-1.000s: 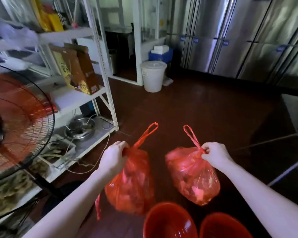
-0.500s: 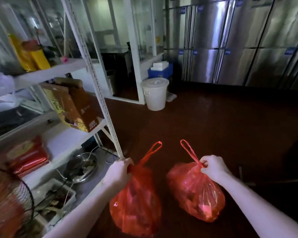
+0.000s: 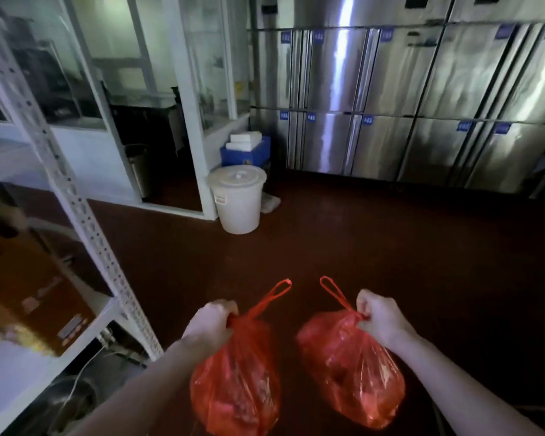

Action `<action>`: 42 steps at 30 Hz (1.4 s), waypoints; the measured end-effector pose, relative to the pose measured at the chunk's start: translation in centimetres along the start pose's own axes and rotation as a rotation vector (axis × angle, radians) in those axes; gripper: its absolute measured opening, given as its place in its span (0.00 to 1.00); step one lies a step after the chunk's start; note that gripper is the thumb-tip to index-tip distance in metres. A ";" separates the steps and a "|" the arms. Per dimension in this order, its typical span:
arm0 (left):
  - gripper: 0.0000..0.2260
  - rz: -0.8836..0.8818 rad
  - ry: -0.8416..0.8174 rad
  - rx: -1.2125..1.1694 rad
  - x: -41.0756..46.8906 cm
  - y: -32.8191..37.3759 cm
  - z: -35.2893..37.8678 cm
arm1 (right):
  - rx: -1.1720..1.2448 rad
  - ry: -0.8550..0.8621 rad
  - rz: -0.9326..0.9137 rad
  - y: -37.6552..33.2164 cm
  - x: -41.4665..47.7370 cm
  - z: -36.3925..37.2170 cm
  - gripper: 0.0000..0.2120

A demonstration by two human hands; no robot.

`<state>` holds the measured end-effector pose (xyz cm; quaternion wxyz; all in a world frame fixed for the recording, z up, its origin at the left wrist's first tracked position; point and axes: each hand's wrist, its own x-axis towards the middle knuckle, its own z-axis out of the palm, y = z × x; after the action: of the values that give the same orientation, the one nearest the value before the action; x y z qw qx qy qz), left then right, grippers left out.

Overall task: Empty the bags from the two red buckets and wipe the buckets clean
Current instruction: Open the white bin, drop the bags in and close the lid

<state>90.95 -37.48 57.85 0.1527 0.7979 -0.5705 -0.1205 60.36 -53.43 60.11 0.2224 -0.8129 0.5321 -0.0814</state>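
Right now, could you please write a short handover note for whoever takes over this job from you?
Left hand: grip round the gathered neck of the left red bag, which hangs full.
Right hand: grip on the neck of the right red bag, also hanging.
Done: both bags are out of the red buckets, held above the floor.
Left: dispose of the bags, possibly in the white lidded bin ahead, then wipe both buckets, which are out of view.
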 end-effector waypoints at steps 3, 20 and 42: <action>0.09 0.035 -0.001 0.011 8.5 -1.9 -1.6 | 0.045 0.037 0.021 -1.0 6.9 -1.1 0.12; 0.10 0.017 0.028 0.010 55.7 -7.4 -4.1 | 0.138 0.002 -0.001 -1.8 53.8 -3.1 0.12; 0.06 -0.015 -0.077 -0.104 112.3 -15.8 -0.3 | 0.157 -0.001 0.138 -3.9 109.9 -2.9 0.11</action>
<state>140.76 -139.12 50.06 0.1711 0.7878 -0.5631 -0.1816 108.75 -151.97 52.96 0.2909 -0.7544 0.5786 -0.1070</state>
